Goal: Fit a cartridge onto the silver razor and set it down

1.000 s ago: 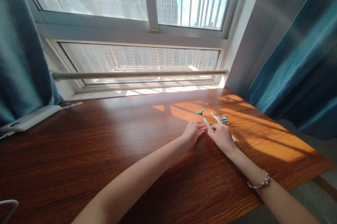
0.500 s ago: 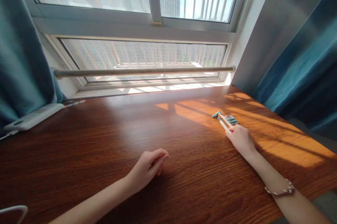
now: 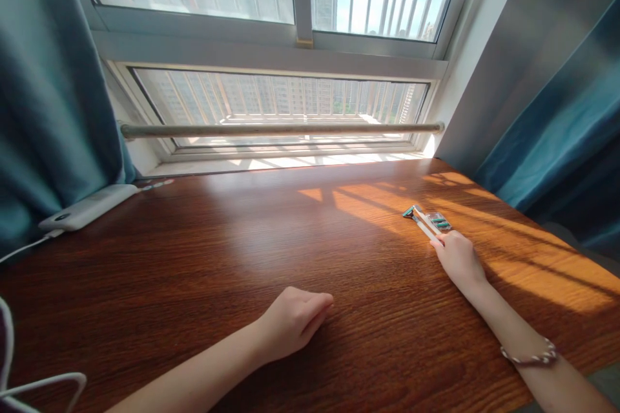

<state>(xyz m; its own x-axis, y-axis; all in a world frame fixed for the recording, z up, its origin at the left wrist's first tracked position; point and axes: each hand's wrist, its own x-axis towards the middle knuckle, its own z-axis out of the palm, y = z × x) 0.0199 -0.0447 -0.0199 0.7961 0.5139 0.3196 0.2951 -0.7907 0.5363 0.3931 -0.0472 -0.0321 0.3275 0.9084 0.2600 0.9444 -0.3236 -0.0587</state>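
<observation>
Right hand on razor, window desk.
Right hand [image 3: 459,260] pinches the razor [image 3: 420,222] handle, flat on the wooden desk [image 3: 194,258], blade pack [image 3: 440,221] just beside. Left hand [image 3: 296,319] rests loosely curled, empty, well apart from razor.

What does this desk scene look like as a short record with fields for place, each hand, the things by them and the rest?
Place: wooden desk under a window, teal curtains either side
Left hand: loosely curled, resting on bare wood, holding nothing
Right hand: on the desk, fingertips at the razor's handle end
Razor: lying flat in sunlight, green head pointing away from the person
Blade pack: beside the razor, on its right
Rest: white power bank with cable at the far left; bracelet on the right wrist
</observation>
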